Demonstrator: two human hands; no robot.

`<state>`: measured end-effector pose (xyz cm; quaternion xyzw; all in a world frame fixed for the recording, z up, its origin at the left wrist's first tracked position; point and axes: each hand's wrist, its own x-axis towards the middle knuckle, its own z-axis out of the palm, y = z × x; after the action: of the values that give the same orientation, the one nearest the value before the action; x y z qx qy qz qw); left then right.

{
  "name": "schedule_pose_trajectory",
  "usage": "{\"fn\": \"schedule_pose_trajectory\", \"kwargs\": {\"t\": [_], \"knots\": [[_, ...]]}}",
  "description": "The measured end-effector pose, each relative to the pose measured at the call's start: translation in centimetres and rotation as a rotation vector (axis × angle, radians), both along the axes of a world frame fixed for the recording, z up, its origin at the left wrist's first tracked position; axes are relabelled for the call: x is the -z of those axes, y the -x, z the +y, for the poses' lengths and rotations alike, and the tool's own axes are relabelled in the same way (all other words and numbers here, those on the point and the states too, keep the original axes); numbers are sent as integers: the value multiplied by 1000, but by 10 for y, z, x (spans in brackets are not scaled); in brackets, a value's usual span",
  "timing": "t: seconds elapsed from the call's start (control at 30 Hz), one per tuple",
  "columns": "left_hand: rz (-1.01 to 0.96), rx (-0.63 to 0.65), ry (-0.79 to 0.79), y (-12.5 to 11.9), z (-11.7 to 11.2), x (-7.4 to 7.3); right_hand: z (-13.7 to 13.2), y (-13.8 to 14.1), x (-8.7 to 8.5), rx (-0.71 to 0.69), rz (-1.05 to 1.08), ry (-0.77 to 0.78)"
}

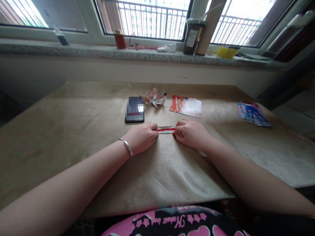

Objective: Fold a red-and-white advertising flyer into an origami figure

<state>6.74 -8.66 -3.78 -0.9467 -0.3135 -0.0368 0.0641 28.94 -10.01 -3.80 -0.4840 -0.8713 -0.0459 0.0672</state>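
Between my two hands lies a narrow folded strip of paper [166, 130], white with a red band along it, low over the cloth-covered table. My left hand [144, 136], with a silver bracelet at the wrist, pinches the strip's left end. The right end is pinched by my right hand [190, 132]. Both sets of fingers are closed, and the ends of the strip are hidden under them. Just beyond my left hand is a dark phone [135, 111] lying flat, its screen blurred.
Past the strip sit a folded paper shape [155, 98] with red lettering and a stack of red and white leaflets [185, 106]. Blue printed cards [253, 114] lie far right. A stone windowsill [93, 50] behind holds a red bottle [120, 40] and a dark lidded container [193, 37].
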Motion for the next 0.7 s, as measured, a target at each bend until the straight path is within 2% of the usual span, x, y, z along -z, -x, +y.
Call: {"fn": "schedule_pose_trajectory", "kwargs": {"t": [0.27,0.43,0.6,0.7], "knots": [[25,44,-31,-1,1,-1,-5,6,-3,-42,-60,-26],[-18,62,-59,2,3,1,-4,5,2,-88,-37,-73],[-48,103,-124,2,4,6,0,2,8,-205,21,-57],[-17,123,-160,0,3,8,-1,4,9,-194,9,-66]]}}
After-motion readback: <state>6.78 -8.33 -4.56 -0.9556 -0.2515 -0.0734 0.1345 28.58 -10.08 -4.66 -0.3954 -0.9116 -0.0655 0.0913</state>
